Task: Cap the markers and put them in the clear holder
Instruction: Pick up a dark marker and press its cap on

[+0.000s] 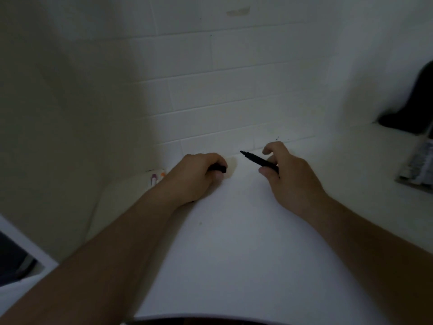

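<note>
Right hand (290, 174) is pinching the uncapped marker (259, 160), left hand (199, 177) gripping the cap (219, 168), hands apart; line tip with cap mouth, push straight.

a white table (234, 242) against the tiled wall carries two markers (155, 178) at its left edge.

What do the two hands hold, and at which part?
The right hand pinches an uncapped black marker at its rear barrel. The left hand grips a small black piece, probably its cap.
</note>
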